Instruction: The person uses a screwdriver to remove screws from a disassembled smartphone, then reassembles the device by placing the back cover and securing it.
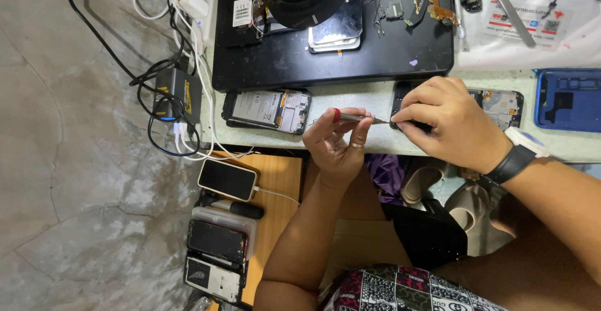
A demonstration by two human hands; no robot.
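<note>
Black opened phone (501, 105), circuitry bared, pinned by right hand (452, 126); left hand (338, 143) grips red-collared screwdriver (355, 118).

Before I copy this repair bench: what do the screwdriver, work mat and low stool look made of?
Screwdriver: metal, going by its grey sheen, with a red band. Work mat: matte black, probably rubber or silicone. Low stool: wood or laminate, judging by its pale grain.
</note>
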